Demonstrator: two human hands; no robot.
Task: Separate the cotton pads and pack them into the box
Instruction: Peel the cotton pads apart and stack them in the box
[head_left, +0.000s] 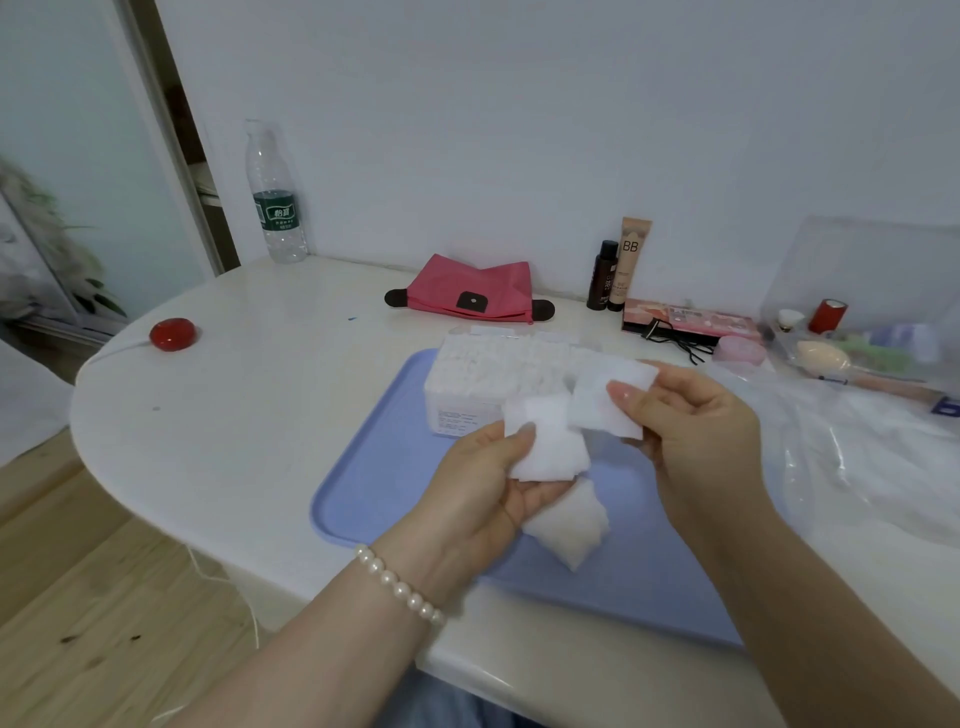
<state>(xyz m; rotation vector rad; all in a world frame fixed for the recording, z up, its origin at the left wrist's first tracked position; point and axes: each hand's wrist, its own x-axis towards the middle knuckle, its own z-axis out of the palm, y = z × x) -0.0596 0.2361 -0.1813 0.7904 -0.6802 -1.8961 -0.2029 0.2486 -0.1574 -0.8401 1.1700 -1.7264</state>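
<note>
Left hand (483, 483) pinching a clump of cotton pads (545, 441); right hand (691, 421) pinching one pad (608, 400) up-right of it; clear box (498, 379) just behind both, nearer the left.

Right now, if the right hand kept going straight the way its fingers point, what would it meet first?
Probably the clear box of cotton pads on the blue tray: the right hand, pinching a pad, points left and away toward it. Depth is uncertain.
</note>
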